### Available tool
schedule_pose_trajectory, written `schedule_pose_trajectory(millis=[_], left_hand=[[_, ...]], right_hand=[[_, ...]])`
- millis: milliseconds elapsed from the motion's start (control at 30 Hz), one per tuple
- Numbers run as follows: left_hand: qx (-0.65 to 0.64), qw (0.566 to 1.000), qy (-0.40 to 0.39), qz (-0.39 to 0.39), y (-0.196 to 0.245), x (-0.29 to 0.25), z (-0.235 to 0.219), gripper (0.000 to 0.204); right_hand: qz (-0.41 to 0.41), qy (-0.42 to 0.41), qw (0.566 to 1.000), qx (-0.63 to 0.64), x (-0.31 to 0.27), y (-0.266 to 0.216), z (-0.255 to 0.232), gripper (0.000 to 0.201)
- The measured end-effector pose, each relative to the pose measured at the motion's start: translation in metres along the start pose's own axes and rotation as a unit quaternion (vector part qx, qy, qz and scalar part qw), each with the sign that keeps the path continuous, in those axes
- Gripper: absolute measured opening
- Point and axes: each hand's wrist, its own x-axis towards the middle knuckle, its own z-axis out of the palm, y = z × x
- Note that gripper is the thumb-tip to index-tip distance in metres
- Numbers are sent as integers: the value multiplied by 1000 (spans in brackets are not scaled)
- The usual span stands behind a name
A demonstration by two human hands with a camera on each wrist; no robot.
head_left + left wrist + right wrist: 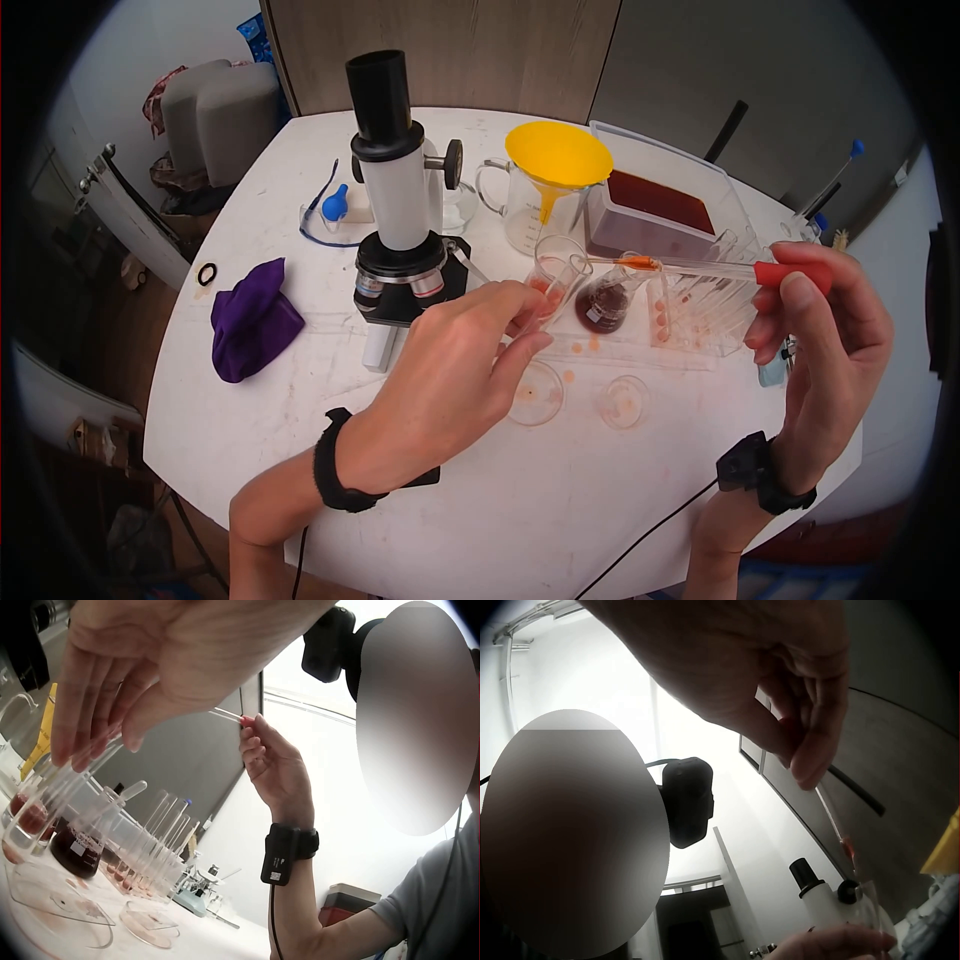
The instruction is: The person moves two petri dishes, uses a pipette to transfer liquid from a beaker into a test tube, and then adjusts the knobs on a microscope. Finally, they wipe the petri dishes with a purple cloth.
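My left hand (440, 355) holds a clear glass test tube (46, 799) near its top, tilted, with a little reddish liquid at the bottom. The thumb and fingers of my right hand (830, 330) pinch the red rubber bulb (793, 276) of a glass dropper (715, 268). Orange-red liquid (640, 262) shows in its narrowing end. The dropper lies nearly level in the head view, its tip right at the tube's mouth. Behind the tube is a beaker (553, 250) with reddish contents, and beside it a conical flask (605, 306) of dark red liquid.
A microscope (405, 200) stands left of centre, a purple cloth (255, 320) farther left. Two shallow glass dishes (627, 403) lie in front. Behind are a jug (520, 215) with a yellow funnel (558, 155) and a plastic tub (620, 235); racked test tubes (154, 844) stand at the right.
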Motion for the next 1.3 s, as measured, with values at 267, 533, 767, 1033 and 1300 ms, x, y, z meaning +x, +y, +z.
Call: schedule_pose_trajectory(millis=[267, 533, 767, 1033, 1300], left_hand=[[-36, 998, 44, -10, 20, 1, -17, 22], [-69, 996, 51, -2, 18, 0, -22, 23], [-72, 996, 47, 9, 18, 0, -24, 22], [-63, 998, 26, 6, 19, -1, -17, 21], [-62, 998, 11, -19, 22, -2, -13, 21]], right_hand=[[11, -11, 997, 82, 12, 22, 23, 17], [-99, -114, 986, -66, 1, 85, 93, 16], [-54, -188, 971, -134, -1, 67, 81, 26], [-33, -79, 969, -231, 3, 76, 47, 32], [-63, -110, 975, -183, 10, 115, 52, 19]])
